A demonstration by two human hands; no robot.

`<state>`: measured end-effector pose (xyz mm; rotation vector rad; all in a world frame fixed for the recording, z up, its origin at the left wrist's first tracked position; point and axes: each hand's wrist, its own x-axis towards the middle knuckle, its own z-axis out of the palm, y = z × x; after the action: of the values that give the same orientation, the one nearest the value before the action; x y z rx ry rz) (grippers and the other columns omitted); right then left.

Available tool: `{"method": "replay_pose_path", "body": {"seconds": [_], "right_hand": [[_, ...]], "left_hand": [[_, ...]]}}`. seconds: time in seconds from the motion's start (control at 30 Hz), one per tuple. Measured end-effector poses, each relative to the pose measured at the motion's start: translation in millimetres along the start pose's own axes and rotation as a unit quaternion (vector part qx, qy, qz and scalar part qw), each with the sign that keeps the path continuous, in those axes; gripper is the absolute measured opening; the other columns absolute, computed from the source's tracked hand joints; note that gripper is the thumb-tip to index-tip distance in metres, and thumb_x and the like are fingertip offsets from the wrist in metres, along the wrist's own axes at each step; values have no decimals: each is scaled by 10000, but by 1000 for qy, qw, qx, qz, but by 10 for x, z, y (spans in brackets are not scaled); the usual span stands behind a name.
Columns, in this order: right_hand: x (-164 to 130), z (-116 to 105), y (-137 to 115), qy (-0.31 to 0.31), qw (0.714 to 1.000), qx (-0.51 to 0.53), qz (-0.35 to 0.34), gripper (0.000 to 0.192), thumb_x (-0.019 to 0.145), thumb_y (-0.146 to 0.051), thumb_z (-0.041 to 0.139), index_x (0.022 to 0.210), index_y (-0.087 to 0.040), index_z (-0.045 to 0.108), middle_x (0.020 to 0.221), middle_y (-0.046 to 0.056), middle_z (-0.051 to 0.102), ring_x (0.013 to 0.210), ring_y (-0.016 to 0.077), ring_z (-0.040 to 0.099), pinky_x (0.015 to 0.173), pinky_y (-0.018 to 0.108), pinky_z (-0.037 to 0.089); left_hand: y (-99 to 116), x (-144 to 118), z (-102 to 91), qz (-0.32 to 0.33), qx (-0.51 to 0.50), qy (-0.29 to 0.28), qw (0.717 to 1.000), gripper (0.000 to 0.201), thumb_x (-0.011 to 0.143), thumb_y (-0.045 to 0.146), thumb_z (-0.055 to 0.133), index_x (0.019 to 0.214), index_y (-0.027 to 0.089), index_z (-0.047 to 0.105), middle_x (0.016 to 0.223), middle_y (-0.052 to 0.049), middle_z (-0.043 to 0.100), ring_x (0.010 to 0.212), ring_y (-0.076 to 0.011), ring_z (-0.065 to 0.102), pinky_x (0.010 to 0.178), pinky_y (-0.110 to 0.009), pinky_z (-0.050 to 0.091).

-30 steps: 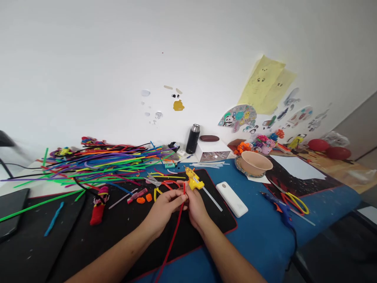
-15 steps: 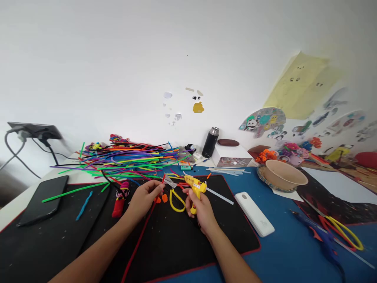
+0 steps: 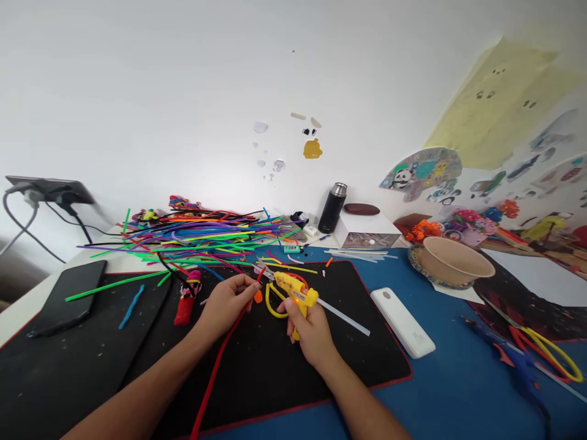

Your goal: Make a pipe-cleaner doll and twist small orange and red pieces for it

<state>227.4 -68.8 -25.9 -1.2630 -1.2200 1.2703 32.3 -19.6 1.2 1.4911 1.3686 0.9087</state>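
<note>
Nozzle of yellow glue gun, gripped by right hand, nears red pipe cleaner tip pinched in left hand; gluing apparently not begun.

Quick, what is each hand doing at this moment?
Left hand: closed, pinching the long red pipe cleaner.
Right hand: closed, gripping the yellow plastic glue gun.

The desk, covered in blue, carries a black mat, a heap of coloured pipe cleaners, a white oblong case, a beige bowl and what looks like a dark phone.
</note>
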Motion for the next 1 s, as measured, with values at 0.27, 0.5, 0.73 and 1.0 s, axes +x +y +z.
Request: {"method": "replay_pose_path", "body": {"seconds": [0.27,0.5,0.73,1.0], "right_hand": [[-35,15,-17,2,998,-62,-8,677,856,-802,542,822,-142,687,470,-34,509,389,103,467,429,215,370],[-28,14,29,2,998,-68,-6,628,890,-763,533,786,-155,655,476,-33,512,393,100,465,436,212,368],[-37,20,-31,6,997,-81,-4,636,872,-784,522,729,-172,616,462,-30,503,389,105,465,437,222,376],[-36,16,24,11,996,-86,8,631,869,-785,529,725,-175,604,464,-31,501,383,100,457,423,215,352]], "left_hand": [[40,-39,34,-15,3,3,1000,413,786,614,605,675,218,579,463,68,494,445,-131,437,495,-253,291],[-14,-42,36,-14,-23,-5,1000,370,779,564,626,671,218,552,468,76,473,437,-118,409,478,-242,259],[-33,-46,41,-11,-33,-10,999,355,787,546,632,681,215,557,473,78,465,437,-113,401,470,-236,252],[-14,-51,43,-9,-31,-13,999,340,780,535,623,675,219,556,463,75,465,436,-119,404,474,-237,254]]}}
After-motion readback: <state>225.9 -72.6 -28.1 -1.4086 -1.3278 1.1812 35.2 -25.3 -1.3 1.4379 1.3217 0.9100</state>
